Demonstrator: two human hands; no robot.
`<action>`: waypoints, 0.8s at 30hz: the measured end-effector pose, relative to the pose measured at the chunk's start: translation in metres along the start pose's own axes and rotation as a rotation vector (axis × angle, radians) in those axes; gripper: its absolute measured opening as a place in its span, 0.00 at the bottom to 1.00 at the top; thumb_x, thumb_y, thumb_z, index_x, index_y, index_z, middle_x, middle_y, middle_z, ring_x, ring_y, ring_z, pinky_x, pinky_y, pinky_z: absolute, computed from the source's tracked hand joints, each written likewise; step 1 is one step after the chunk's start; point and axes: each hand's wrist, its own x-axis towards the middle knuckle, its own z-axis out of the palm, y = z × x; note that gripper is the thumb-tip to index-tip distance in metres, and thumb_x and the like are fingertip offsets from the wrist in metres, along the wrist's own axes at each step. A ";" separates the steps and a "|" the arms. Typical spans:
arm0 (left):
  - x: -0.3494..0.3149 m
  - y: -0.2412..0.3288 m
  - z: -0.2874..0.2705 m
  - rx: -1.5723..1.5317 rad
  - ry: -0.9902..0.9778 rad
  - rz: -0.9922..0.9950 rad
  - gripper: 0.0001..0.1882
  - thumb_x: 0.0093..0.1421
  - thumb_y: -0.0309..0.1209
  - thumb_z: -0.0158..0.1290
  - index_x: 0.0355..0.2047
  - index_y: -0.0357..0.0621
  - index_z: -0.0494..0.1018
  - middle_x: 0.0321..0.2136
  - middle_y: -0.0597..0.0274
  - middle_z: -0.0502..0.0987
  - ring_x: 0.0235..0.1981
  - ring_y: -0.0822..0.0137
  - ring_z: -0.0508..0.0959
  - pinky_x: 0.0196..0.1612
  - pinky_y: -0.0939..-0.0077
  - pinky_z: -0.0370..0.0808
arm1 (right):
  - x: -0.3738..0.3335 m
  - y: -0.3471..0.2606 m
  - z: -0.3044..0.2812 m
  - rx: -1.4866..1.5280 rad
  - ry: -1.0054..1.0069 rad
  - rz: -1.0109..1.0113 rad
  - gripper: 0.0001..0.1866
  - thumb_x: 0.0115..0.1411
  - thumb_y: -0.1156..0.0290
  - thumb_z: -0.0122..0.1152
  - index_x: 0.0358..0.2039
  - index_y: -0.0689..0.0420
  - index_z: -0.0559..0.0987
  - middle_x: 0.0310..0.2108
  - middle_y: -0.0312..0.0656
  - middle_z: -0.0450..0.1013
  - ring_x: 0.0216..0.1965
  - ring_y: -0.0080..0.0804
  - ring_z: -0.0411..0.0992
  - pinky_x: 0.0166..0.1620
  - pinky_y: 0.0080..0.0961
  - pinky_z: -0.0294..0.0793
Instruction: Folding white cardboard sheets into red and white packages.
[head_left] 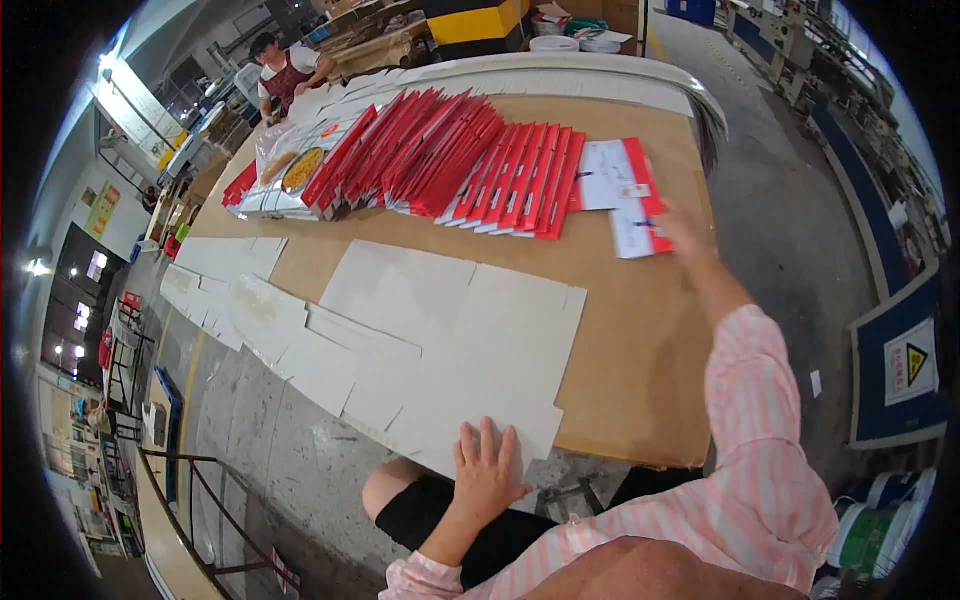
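Observation:
My left hand (487,468) lies on the near edge of overlapping pale grey cardboard sheets (450,330), its fingers stretched out and holding nothing. At the right side of the table, my right hand (682,230) is at the red edge of a small red-and-white card (632,232). Motion smears its fingers, so their grip on the card cannot be made out. Another red-and-white card (602,178) lies just beyond, partly overlapping it. To the left of these runs a long leaning row of red-and-white folded cards (430,150).
Clear plastic packaging with a yellow round picture (303,172) lies at the row's left end. Brown board (640,360) covers the table. A co-worker (288,75) stands at the far left. Machinery with a blue panel (900,360) lines the right side beyond the floor.

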 end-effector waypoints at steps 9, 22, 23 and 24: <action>0.002 0.004 -0.004 -0.017 -0.037 0.001 0.48 0.40 0.41 0.62 0.62 0.45 0.56 0.61 0.34 0.51 0.58 0.24 0.51 0.56 0.37 0.55 | -0.020 -0.083 0.139 -0.388 -0.044 -0.004 0.22 0.60 0.60 0.51 0.50 0.61 0.67 0.30 0.47 0.75 0.20 0.37 0.75 0.24 0.29 0.75; 0.035 0.050 -0.091 0.011 0.213 0.339 0.05 0.55 0.27 0.50 0.28 0.40 0.74 0.27 0.56 0.76 0.30 0.55 0.77 0.32 0.62 0.74 | -0.397 -0.100 0.069 -0.618 0.131 -1.399 0.24 0.51 0.66 0.62 0.50 0.53 0.73 0.32 0.40 0.75 0.37 0.38 0.73 0.52 0.45 0.64; 0.035 0.065 -0.080 0.031 0.106 0.404 0.05 0.55 0.28 0.50 0.28 0.40 0.73 0.27 0.57 0.76 0.31 0.55 0.77 0.33 0.62 0.74 | -0.409 -0.090 0.068 -0.621 0.148 -1.402 0.24 0.51 0.66 0.62 0.50 0.53 0.73 0.32 0.40 0.75 0.37 0.38 0.73 0.52 0.45 0.64; 0.036 0.079 -0.086 0.036 -0.275 0.437 0.13 0.53 0.31 0.55 0.38 0.40 0.74 0.35 0.54 0.77 0.39 0.55 0.76 0.40 0.63 0.74 | -0.416 -0.074 0.063 -0.535 0.075 -1.219 0.23 0.51 0.67 0.63 0.49 0.53 0.74 0.31 0.40 0.75 0.36 0.38 0.73 0.50 0.43 0.66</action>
